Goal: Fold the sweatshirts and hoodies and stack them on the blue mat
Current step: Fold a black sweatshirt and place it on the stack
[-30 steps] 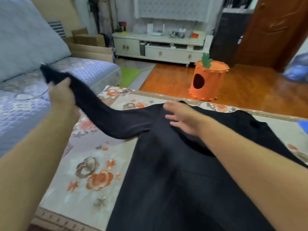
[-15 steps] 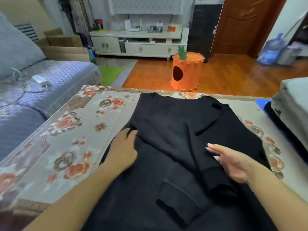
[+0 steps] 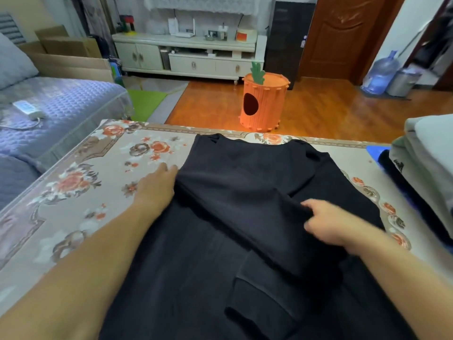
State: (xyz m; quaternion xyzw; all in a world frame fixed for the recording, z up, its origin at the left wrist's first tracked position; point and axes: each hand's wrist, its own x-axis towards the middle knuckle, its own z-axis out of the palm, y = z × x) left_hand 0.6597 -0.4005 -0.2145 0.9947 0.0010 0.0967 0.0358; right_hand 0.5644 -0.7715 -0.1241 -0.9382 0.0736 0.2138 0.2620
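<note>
Left hand (image 3: 157, 190) lies flat at the black sweatshirt (image 3: 245, 217) edge; right hand (image 3: 333, 224) pinches its fold.

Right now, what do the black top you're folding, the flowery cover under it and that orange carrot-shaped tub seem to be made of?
Black top: soft matte knit, probably cotton fleece; it creases and drapes thickly.
Flowery cover: smooth printed sheet with a faint sheen, perhaps vinyl or woven cloth; I cannot tell which.
Carrot-shaped tub: looks like stiff orange felt or foam panels, matte, with a cut oval hole.
</note>
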